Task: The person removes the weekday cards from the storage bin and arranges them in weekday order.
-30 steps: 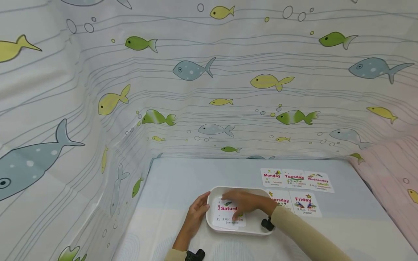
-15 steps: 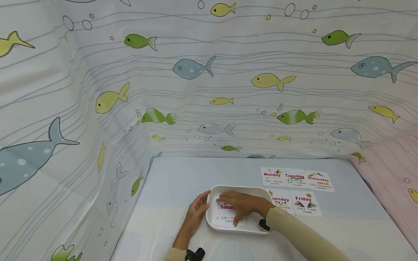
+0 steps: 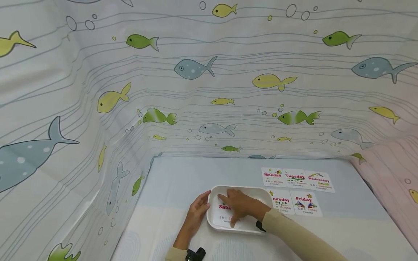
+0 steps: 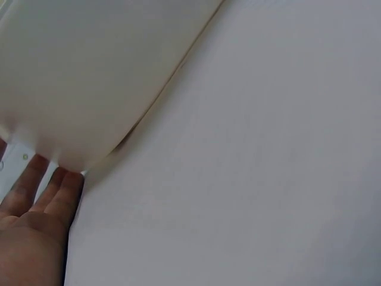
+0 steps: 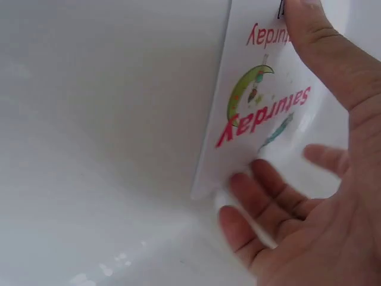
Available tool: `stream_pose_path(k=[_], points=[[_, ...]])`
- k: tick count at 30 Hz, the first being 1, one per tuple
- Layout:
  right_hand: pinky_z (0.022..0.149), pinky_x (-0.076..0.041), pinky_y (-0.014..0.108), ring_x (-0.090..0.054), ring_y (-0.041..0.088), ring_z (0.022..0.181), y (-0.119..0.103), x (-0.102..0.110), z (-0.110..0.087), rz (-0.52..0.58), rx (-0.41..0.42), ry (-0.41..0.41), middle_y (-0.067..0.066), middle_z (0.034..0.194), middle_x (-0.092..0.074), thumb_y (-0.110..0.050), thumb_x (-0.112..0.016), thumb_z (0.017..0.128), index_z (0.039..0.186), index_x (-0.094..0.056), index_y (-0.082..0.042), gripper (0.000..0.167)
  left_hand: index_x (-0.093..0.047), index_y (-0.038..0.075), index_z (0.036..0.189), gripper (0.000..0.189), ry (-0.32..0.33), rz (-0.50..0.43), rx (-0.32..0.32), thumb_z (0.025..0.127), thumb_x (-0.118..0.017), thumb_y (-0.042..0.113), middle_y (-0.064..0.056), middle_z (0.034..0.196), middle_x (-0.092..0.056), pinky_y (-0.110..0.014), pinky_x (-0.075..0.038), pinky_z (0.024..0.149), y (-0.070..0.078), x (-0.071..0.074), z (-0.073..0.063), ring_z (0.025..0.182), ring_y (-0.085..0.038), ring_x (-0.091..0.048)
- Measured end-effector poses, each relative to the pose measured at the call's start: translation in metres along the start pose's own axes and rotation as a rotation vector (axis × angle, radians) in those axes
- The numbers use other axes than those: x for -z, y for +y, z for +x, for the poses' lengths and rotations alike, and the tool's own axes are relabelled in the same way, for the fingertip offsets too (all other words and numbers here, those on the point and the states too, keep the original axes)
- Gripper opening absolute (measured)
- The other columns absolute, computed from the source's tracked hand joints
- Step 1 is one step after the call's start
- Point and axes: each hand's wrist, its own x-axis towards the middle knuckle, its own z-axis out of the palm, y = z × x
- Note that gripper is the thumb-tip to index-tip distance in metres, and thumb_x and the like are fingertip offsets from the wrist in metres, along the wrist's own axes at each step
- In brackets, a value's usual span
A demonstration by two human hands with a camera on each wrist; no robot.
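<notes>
A white rectangular tray point(image 3: 258, 230) stands in front of me, with a white Saturday card point(image 3: 222, 217) at its left end. My right hand point(image 3: 240, 203) spans this card from above. In the right wrist view the thumb point(image 5: 324, 44) lies at one edge of the card and the fingertips point(image 5: 244, 185) at the opposite edge, pinching it between them. The right hand covers part of the red lettering. My left hand point(image 3: 196, 212) touches the tray's left end; its fingers point(image 4: 62, 193) lie fairly straight against the outer wall.
To the right of the tray lie a Monday card point(image 3: 273, 177), a Tuesday card point(image 3: 295, 179) and a Wednesday card point(image 3: 318, 181) in a row. Below them are a Thursday card point(image 3: 283, 203), partly behind the tray rim, and a Friday card point(image 3: 305, 203). Fish-patterned cloth point(image 3: 183, 94) surrounds the table.
My right hand has shifted slightly left over the Saturday card, covering more of its word, and its thumb and fingers have closed in on the card's edges. The left hand has stayed at the tray.
</notes>
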Motion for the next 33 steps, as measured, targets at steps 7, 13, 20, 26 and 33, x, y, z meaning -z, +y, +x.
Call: stream_pose_path(k=[7,13,20,26,33], points=[[0.102,-0.046,0.045,-0.054,0.026,0.107,-0.013,-0.001,0.0,-0.174,-0.179,-0.051,0.01,0.115,-0.058,-0.074,-0.085,0.051,0.127,-0.047,-0.015,0.104,-0.039,0.008,0.152,0.055,0.026,-0.013,0.031,0.101,-0.057,0.015,-0.015,0.162,-0.031,-0.022,-0.04,0.113,0.0,-0.001,0.0,0.152,-0.033,-0.027],[0.099,-0.048,0.046,-0.057,0.028,0.103,-0.02,0.004,-0.002,-0.208,-0.268,-0.075,0.013,0.114,-0.059,-0.077,-0.084,0.047,0.123,-0.048,-0.012,0.106,-0.039,0.008,0.152,0.055,0.034,-0.023,0.033,0.1,-0.057,0.015,-0.015,0.162,-0.032,-0.022,-0.04,0.113,0.0,-0.002,0.001,0.152,-0.033,-0.028],[0.089,-0.055,0.038,-0.052,0.022,0.092,-0.023,0.008,-0.003,-0.079,-0.287,-0.078,0.01,0.105,-0.054,-0.068,-0.088,0.05,0.12,-0.05,-0.007,0.1,-0.04,0.008,0.151,0.054,0.042,-0.01,0.032,0.1,-0.057,0.014,-0.014,0.163,-0.031,-0.018,-0.04,0.111,0.001,-0.001,0.0,0.153,-0.032,-0.025],[0.088,-0.056,0.038,-0.049,0.019,0.088,-0.023,0.01,-0.004,0.016,-0.315,-0.071,0.009,0.105,-0.052,-0.062,-0.091,0.05,0.125,-0.052,-0.003,0.104,-0.04,0.008,0.151,0.053,0.048,-0.01,0.033,0.101,-0.056,0.013,-0.015,0.162,-0.032,-0.02,-0.041,0.112,0.001,-0.001,0.001,0.151,-0.034,-0.028],[0.089,-0.054,0.045,-0.056,0.024,0.094,-0.021,0.006,-0.002,-0.151,-0.348,-0.091,0.013,0.107,-0.059,-0.077,-0.084,0.044,0.12,-0.053,-0.005,0.109,-0.041,0.007,0.151,0.055,0.053,-0.015,0.038,0.099,-0.059,0.015,-0.015,0.162,-0.032,-0.017,-0.04,0.111,0.0,-0.001,0.002,0.152,-0.032,-0.026]])
